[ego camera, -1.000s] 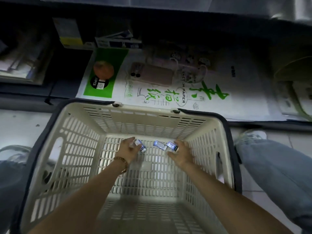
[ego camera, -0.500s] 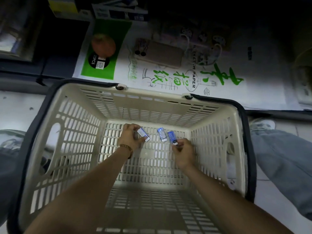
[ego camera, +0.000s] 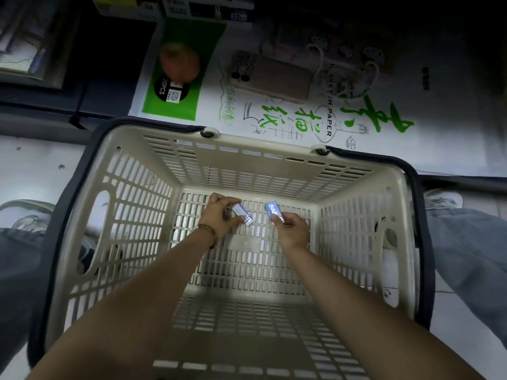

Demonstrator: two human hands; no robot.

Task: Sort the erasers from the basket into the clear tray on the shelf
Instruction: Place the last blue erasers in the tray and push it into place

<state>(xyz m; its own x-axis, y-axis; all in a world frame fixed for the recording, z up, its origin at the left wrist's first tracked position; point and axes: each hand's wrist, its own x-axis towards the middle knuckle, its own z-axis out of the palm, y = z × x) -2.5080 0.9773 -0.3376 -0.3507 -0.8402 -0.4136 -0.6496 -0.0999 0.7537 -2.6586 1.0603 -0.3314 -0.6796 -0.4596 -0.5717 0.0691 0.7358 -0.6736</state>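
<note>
left hand (ego camera: 219, 216) grips left eraser (ego camera: 243, 215), right hand (ego camera: 292, 229) pinches right eraser (ego camera: 273, 211), both at basket (ego camera: 263, 153) floor's 12 o'clock end. three erasers showed before, two now.

print on erasers (ego camera: 242, 214) unreadable, shelf boxes (ego camera: 208, 8) cut off at top edge

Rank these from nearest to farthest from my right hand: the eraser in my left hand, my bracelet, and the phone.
1. Eraser, held by the left hand, just left of the right hand inside the basket.
2. Bracelet, on the left wrist, further left.
3. Phone, outside the basket, on the paper pack ahead.
</note>
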